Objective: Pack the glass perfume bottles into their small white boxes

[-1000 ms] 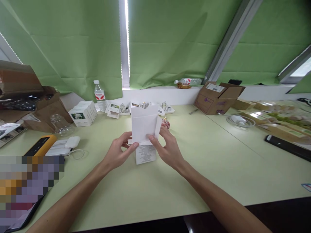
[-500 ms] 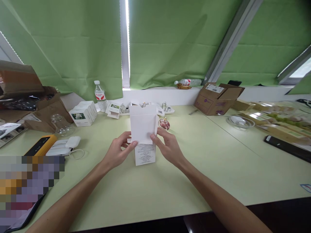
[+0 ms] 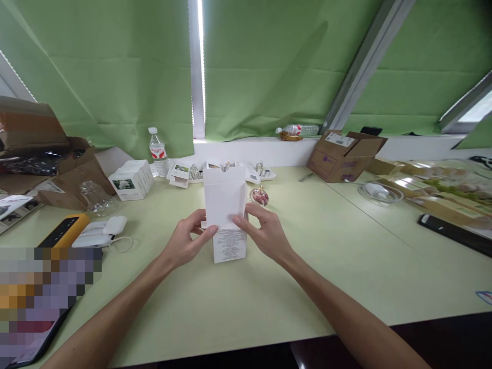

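A small white cardboard box (image 3: 229, 248) stands upright on the table in front of me, with fine printed text on the side facing me. Above the text rises a plain white flap or panel (image 3: 224, 197), creased near its top. My left hand (image 3: 188, 240) grips the box's left edge, thumb at the base of the panel. On the other side my right hand (image 3: 267, 228) holds the right edge, its thumb pressed on the panel's lower right; its other fingers are partly hidden behind. Just beyond stands a round glass bottle with a pinkish pattern (image 3: 260, 196).
White boxes (image 3: 132, 180), a water bottle (image 3: 157, 151) and a glass jar (image 3: 96, 197) stand left. Nearer are a yellow-and-black device (image 3: 65, 230) and white cable (image 3: 125, 245). A cardboard carton (image 3: 338, 159), coiled cable (image 3: 380, 193) and black bar (image 3: 455, 233) lie right.
The white panel has shifted slightly left. My right thumb has slid left and a little down across it, while my left hand has hardly moved.
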`<state>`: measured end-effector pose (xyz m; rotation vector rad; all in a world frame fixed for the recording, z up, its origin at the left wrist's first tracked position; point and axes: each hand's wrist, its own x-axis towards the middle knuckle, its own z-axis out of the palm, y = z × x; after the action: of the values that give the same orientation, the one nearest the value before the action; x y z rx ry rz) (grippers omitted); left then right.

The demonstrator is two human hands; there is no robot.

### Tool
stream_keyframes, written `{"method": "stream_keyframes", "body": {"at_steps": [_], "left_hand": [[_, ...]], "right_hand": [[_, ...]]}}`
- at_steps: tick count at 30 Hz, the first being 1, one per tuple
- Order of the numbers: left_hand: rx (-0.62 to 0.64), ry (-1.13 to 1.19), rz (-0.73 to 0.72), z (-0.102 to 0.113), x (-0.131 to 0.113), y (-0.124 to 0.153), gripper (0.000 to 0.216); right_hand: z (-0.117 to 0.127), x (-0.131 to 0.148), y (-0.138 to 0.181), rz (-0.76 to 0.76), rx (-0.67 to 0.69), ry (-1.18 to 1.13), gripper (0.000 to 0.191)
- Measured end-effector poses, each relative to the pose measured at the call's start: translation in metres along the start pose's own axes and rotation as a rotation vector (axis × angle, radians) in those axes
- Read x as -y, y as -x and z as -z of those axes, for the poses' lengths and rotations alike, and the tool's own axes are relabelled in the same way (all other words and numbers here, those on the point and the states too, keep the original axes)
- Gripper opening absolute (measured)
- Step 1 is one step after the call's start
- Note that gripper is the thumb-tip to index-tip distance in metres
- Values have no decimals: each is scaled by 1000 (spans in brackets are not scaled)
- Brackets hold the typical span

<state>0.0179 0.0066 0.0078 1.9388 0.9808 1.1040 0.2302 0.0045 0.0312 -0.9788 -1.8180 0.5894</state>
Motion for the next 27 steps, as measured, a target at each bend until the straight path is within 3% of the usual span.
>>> {"method": "stream_keyframes", "body": {"at_steps": [27], "left_hand": [[7, -1, 3, 0, 0, 1, 32]], "right_hand": [[-1, 1, 1, 38, -25, 63, 21]]}}
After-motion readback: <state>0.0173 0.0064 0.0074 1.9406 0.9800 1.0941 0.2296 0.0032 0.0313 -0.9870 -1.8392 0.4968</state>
